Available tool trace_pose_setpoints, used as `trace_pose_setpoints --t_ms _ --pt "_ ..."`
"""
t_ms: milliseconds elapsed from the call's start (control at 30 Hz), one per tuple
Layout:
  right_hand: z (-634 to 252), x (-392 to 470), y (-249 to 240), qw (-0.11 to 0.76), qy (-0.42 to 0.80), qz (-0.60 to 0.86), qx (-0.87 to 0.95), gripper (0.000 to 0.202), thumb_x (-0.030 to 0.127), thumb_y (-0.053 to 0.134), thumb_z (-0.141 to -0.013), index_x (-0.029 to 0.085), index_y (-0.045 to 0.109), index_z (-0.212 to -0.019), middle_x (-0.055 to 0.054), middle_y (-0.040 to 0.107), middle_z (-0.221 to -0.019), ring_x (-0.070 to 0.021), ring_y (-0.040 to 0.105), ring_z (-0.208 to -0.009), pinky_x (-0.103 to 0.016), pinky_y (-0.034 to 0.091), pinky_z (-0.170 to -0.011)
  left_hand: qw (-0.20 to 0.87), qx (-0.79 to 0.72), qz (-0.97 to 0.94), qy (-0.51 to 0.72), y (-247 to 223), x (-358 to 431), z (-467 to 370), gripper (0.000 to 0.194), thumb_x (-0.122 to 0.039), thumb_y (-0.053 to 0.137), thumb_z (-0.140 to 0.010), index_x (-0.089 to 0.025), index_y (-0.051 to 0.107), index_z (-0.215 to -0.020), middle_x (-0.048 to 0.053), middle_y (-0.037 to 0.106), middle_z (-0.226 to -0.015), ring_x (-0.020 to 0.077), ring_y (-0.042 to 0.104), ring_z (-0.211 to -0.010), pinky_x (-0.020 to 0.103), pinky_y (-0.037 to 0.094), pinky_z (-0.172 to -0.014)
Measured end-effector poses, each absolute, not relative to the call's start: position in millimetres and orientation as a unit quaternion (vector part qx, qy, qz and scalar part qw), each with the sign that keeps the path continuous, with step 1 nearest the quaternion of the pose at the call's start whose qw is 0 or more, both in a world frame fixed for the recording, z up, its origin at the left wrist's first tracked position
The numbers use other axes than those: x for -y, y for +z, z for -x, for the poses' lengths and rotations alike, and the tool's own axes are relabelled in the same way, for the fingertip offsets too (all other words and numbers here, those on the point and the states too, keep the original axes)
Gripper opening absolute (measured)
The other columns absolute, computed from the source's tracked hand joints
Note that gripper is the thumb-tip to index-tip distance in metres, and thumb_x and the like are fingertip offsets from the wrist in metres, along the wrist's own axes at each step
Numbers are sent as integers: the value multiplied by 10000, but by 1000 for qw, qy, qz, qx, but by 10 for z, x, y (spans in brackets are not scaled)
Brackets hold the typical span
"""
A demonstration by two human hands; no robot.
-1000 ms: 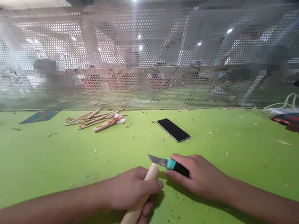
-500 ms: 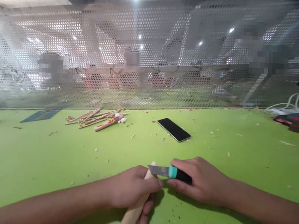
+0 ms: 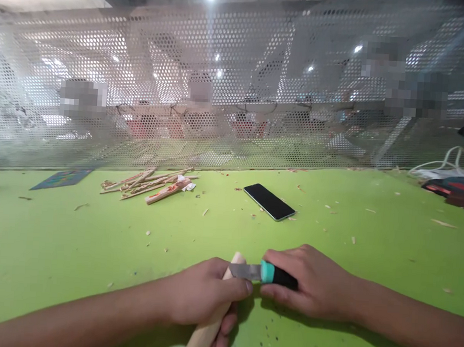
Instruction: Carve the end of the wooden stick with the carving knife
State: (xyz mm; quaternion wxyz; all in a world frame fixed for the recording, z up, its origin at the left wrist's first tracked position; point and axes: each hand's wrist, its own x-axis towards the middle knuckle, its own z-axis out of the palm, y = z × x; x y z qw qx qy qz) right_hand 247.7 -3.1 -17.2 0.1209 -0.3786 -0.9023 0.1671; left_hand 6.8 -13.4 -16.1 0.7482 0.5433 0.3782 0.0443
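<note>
A pale wooden stick (image 3: 207, 333) slants up from the bottom edge, with my left hand (image 3: 205, 292) wrapped round it and the thumb lying across it. Its rounded upper end sticks out above my fingers. On the right, my right hand (image 3: 307, 280) grips a knife (image 3: 267, 272) by its black and teal handle. The blade points left and lies across the stick near its upper end, just above my left thumb.
Beyond my hands a black phone (image 3: 269, 201) lies on the green table (image 3: 93, 249). Carved sticks (image 3: 148, 183) are piled at the back left, beside a patterned sheet (image 3: 62, 179). A power tool (image 3: 457, 187) and white cable stand at the right. A perforated screen (image 3: 229, 89) borders the back; people show blurred behind it.
The knife blade has moved slightly down along the stick, closer to my left thumb. My left hand keeps its hold almost unmoved.
</note>
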Motion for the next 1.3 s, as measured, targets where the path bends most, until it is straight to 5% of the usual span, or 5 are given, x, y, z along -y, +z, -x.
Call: trace_pose_setpoints --t_ms 733,1300 --pt "-2472 54 -157 133 182 423 878 520 678 402 -1011 209 520 -820 4 585 -664 -145 463 -536 -268 217 -524 677 -411 -609 48 -57 173 -58 343 -382 475 -915 -202 500 -624 -14 556 -516 102 504 -425 230 464 -497" --pt "-2477 76 -157 144 182 427 874 503 667 438 -1005 208 530 -820 2 604 -678 -145 466 -539 -267 227 -526 635 -410 -654 9 43 206 -15 455 -483 444 -956 -199 542 -614 -3 551 -573 106 476 -499 231 446 -548"
